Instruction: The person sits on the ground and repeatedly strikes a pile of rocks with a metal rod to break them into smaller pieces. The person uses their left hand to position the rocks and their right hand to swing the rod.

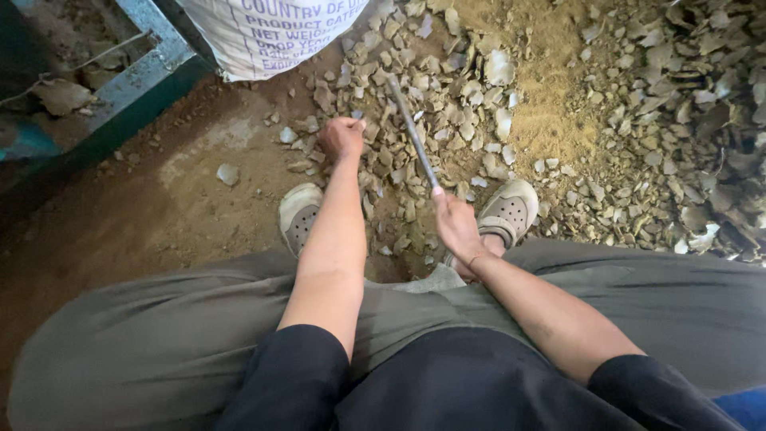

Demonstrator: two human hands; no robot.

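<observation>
Seated low, knees spread in olive trousers (159, 335), both forearms reaching forward toward the middle of the frame. Left hand (341, 137) just above centre, curled into a closed fist down among the pale shell fragments (415, 120); whatever sits inside the fist hidden, so cannot tell what, if anything, it grasps. Right hand (455, 225) slightly right of centre, fingers wrapped tight around the lower end of a thin grey metal rod (413, 132). Rod slanting up and to the left from that grip, its far tip lying over the fragment heap near the top centre, just right of the left fist. Two beige perforated clogs (511, 209) planted on the dirt at mid-frame, one by each wrist. White woven sack (263, 36) at the top, left of centre. Teal metal frame (144, 80) in the upper left. Mound of tan powder (550, 104) in the upper right, ringed by more broken pieces.
</observation>
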